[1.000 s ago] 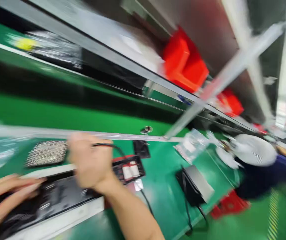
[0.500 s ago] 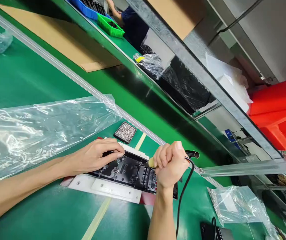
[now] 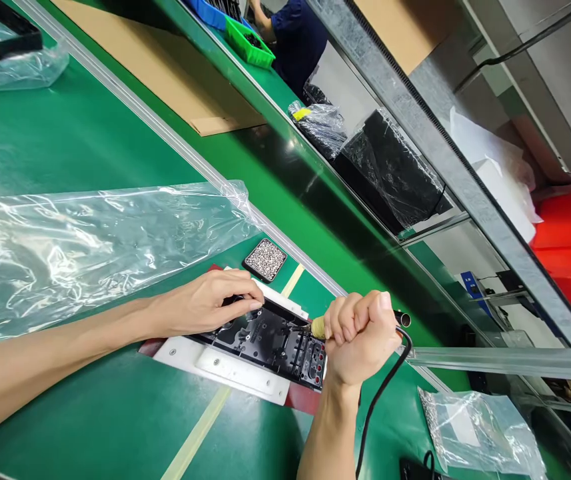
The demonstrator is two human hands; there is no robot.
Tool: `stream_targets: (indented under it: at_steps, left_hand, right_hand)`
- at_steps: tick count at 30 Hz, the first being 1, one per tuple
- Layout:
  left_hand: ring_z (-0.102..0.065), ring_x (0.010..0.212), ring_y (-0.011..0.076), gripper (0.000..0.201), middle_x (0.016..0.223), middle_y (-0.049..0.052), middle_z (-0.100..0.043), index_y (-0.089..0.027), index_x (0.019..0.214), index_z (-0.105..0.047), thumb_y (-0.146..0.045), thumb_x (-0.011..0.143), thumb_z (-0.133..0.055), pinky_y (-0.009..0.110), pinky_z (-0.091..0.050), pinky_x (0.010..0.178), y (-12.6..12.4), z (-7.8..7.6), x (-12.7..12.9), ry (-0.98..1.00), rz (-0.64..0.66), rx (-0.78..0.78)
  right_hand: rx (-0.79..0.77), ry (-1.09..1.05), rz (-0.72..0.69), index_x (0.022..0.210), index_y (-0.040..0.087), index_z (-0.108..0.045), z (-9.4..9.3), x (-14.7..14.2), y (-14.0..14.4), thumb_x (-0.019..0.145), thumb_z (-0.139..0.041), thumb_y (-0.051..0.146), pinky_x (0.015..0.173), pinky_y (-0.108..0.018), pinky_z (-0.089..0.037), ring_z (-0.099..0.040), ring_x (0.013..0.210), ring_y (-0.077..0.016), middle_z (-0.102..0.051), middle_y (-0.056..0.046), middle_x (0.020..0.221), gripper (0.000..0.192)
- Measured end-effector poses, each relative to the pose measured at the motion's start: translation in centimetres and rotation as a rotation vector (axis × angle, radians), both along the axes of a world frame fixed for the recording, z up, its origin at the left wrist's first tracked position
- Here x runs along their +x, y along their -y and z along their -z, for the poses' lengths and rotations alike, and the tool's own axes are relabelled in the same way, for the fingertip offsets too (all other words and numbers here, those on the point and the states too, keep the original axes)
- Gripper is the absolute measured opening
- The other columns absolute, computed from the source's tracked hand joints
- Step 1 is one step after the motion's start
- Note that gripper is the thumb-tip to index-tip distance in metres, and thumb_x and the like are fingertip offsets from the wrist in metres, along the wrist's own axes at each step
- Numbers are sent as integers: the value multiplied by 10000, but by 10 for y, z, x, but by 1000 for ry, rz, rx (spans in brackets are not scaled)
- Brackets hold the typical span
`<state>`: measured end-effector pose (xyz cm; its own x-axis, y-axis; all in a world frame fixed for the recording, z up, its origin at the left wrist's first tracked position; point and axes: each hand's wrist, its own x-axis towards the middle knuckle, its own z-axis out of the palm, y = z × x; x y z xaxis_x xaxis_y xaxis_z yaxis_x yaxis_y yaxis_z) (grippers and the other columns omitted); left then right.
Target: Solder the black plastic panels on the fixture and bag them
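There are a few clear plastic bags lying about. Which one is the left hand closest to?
The big flat bag spread on the green table just beyond the left hand. The small bag lies past the right hand; another sits far off.

desk (image 3: pixel 90 147): green mat, smooth, slight sheen. black panel (image 3: pixel 265 337) on it: moulded plastic, matt, ribbed; under it a white plate (image 3: pixel 225 367), smooth plastic. left of panel: clear bag (image 3: pixel 90 253), thin film, glossy, crinkled. behind panel: small tray (image 3: pixel 265 259) of shiny metal bits. rail (image 3: pixel 190 157) behind: brushed metal. cardboard (image 3: pixel 165 67): matt brown.
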<state>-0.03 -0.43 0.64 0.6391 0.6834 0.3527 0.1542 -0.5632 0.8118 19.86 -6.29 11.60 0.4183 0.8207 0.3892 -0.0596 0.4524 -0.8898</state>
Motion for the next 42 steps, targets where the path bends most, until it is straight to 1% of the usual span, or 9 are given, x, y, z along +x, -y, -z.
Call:
stream_targets:
  at_steps: [6, 12, 19, 27, 42]
  left_hand:
    - [-643, 881, 158, 282, 943, 33, -734, -205, 1043, -755, -343, 1101, -517, 289, -465, 833, 0, -1, 0, 27, 0, 1]
    - [-645, 900, 151, 258, 959, 20, -731, -216, 1046, -749, -325, 1101, -522, 278, -456, 841, 0, -1, -1, 33, 3, 2]
    - [-659, 902, 158, 251, 973, 31, -742, -209, 1072, -757, -321, 1099, -533, 293, -471, 843, -1, 0, -1, 35, 5, 0]
    - [-637, 902, 152, 251, 945, 14, -727, -216, 1032, -740, -322, 1105, -525, 288, -437, 849, -1, 1, 0, 16, 5, 1]
    - [-631, 888, 139, 232, 946, 4, -724, -215, 1059, -740, -309, 1104, -533, 275, -436, 846, -1, 0, -1, 29, 13, 5]
  right_hand:
    - [-9, 8, -3, 553, 212, -353, 0, 1, 0, 1010, -565, 358, 311, -179, -281, -250, 337, -56, -286, 89, 429, 524]
    - [-31, 2, -11, 551, 212, -353, -1, 2, 0, 1016, -547, 360, 308, -181, -297, -257, 337, -57, -290, 87, 429, 526]
    - [-17, 23, -9, 547, 211, -347, 0, 3, -1, 1015, -539, 357, 305, -173, -297, -258, 334, -55, -282, 88, 426, 527]
    - [-16, 15, -8, 553, 208, -354, 0, 2, 0, 1018, -531, 342, 310, -173, -306, -262, 335, -55, -286, 86, 428, 515]
    - [-6, 17, -6, 548, 210, -345, 0, 3, -1, 1015, -545, 348, 305, -181, -295, -258, 330, -58, -280, 85, 426, 527]
